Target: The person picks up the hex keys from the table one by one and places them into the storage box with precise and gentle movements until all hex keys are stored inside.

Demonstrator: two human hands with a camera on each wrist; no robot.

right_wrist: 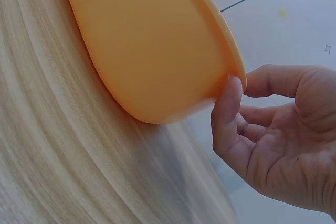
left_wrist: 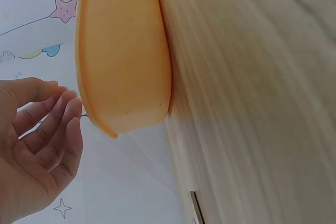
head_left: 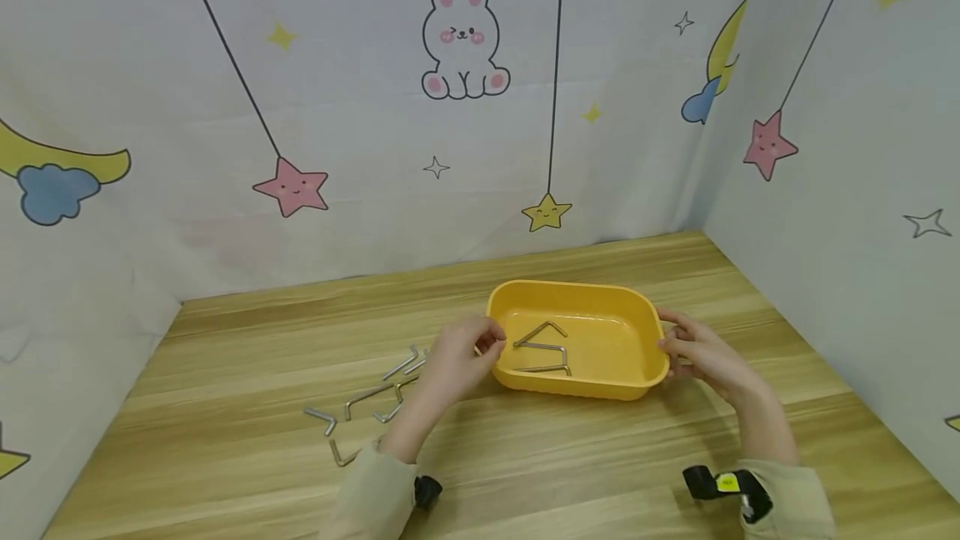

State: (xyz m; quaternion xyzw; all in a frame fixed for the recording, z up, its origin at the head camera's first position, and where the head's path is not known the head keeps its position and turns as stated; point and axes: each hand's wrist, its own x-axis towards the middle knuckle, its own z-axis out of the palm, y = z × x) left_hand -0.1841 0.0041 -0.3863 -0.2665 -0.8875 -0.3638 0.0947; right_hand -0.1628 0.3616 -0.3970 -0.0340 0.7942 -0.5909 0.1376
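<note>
A yellow plastic bin (head_left: 633, 391) stands on the wooden table, with three bent metal rods, L-shaped like hex keys (head_left: 543, 347), lying in its left part. At the bin's left rim is my left hand (head_left: 459, 352), its fingers loosely bent and their tips right at the edge. In the left wrist view, no finger of this left hand (left_wrist: 44, 145) goes round the bin wall (left_wrist: 123, 51), and nothing shows between the fingers. My right hand (head_left: 701, 352) pinches the right rim. In the right wrist view, thumb and finger of the right hand (right_wrist: 283, 135) lie on opposite sides of the rim.
Several more L-shaped hex keys (head_left: 367, 397) lie scattered on the table (head_left: 247, 373) left of the bin, some partly behind my left forearm. Printed cloth walls (head_left: 375, 107) close off the back and sides. Each wrist wears a black strap (head_left: 701, 483).
</note>
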